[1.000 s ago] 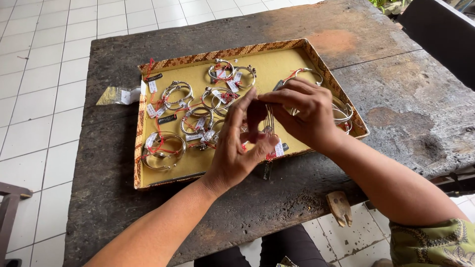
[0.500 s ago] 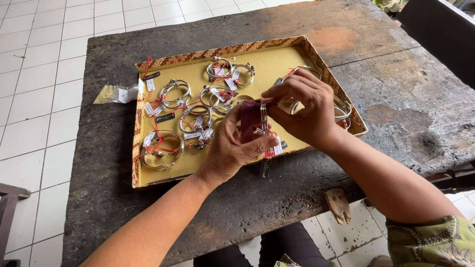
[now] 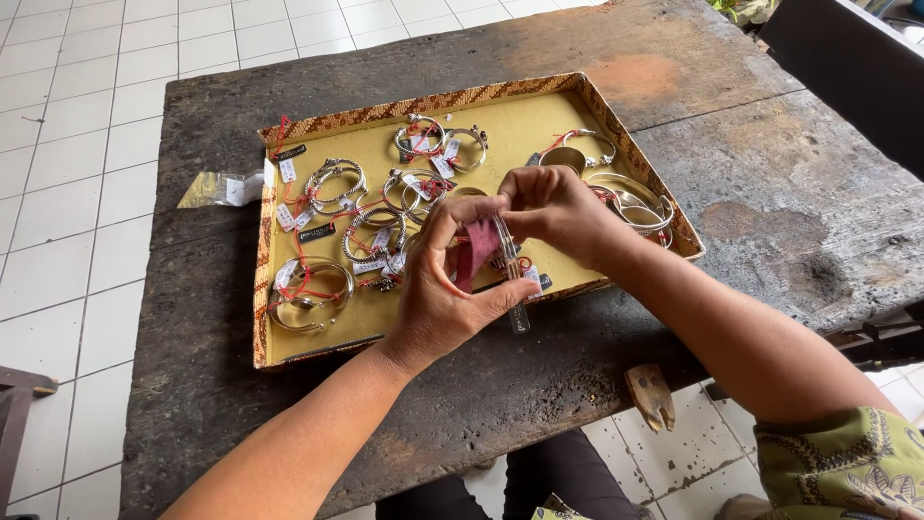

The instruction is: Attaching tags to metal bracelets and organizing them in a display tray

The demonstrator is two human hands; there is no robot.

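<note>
1. Fingers (image 3: 452, 217) of the left hand (image 3: 443, 289) pinch a maroon polishing cloth (image 3: 476, 252) around a silver bangle (image 3: 507, 252); the right hand (image 3: 558, 212) grips the bangle's upper edge.
2. The bangle is held above the near rim of the patterned tray (image 3: 262, 289), which rests on the dark desk (image 3: 770, 193).
3. Best practice, as judged: keep cloth pressure even, turn the bangle in small steps, and keep the tag (image 3: 520, 316) clear of the cloth.
4. Tagged bracelets (image 3: 337, 183) lie in the tray.

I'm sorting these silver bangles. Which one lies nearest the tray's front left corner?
The large bangle with red string and a white tag, lying apart from the others.
</note>
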